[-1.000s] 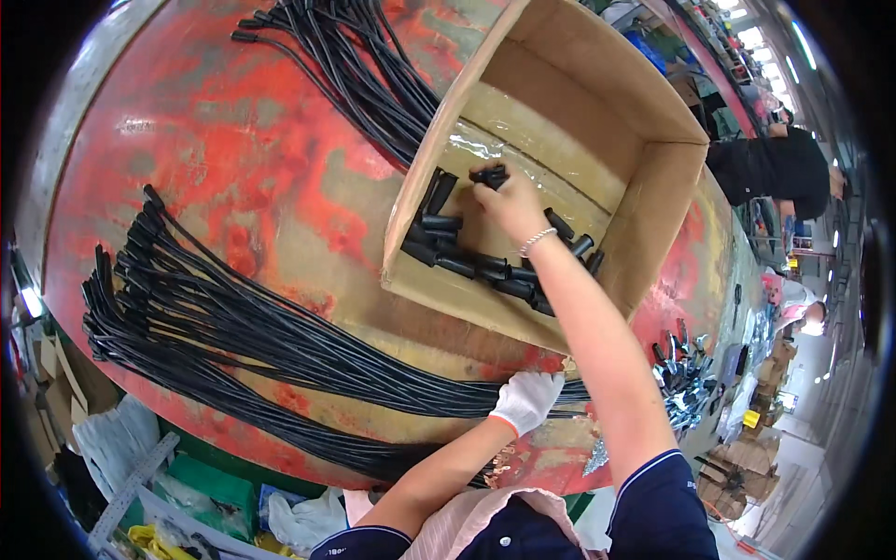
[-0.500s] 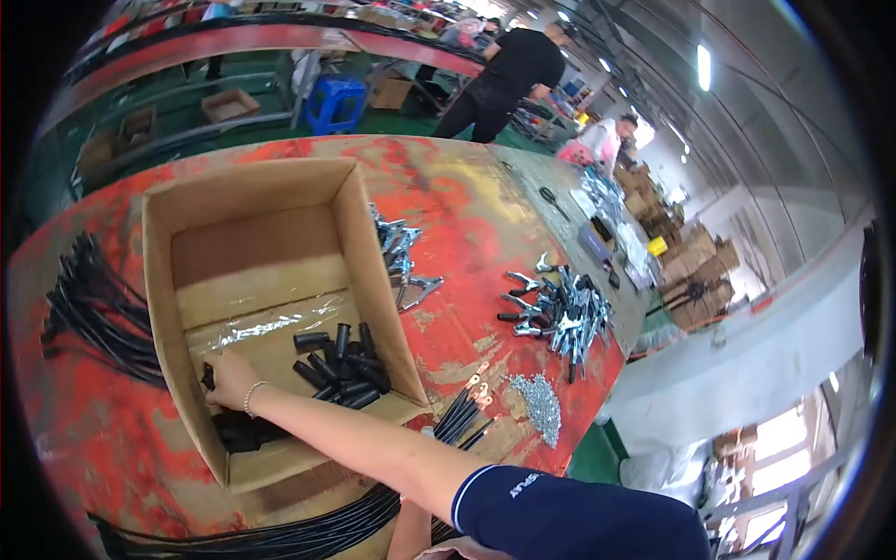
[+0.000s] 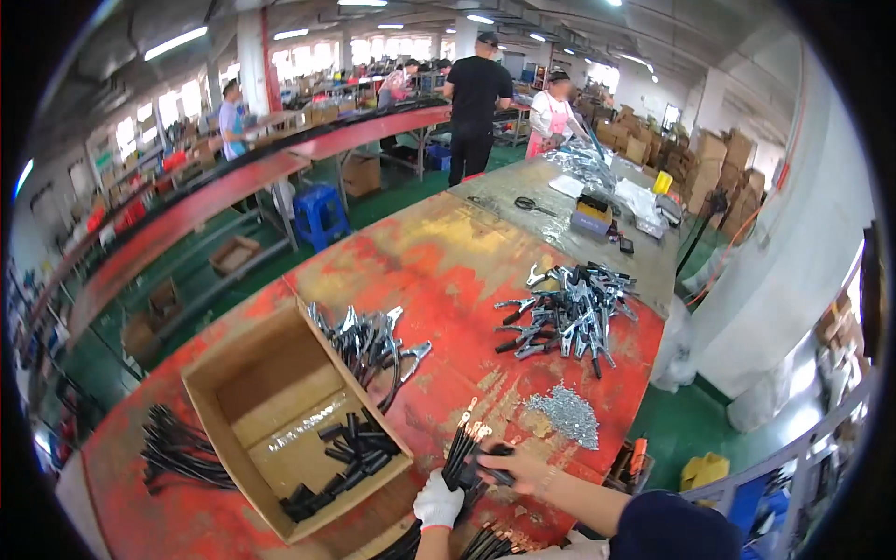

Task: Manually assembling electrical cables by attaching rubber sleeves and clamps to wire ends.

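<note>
My left hand [image 3: 438, 502], in a white glove, is closed around a bundle of black cables [image 3: 457, 455] whose copper lugs point away from me. Just right of it, my bare right hand [image 3: 523, 469], with a bracelet at the wrist, has its fingers bent around black sleeves [image 3: 495, 463] close to the cables; their number is unclear. More black sleeves [image 3: 359, 450] lie inside the open cardboard box [image 3: 207, 403] on the left. Further black cables with copper ends [image 3: 495, 541] rest at the table's near edge, below my hands.
Silver clamps with black handles are heaped right of the box [image 3: 366, 341] and at the table's right [image 3: 581, 313]. A pile of small metal screws or rivets [image 3: 566, 415] lies nearby. Bent black cables [image 3: 182, 453] lie left of the box. Other people stand beyond the table.
My right hand has left the cardboard box and come right to the cable bundle, bringing black sleeves. The view has tilted up and levelled, and my gloved left hand now shows.
</note>
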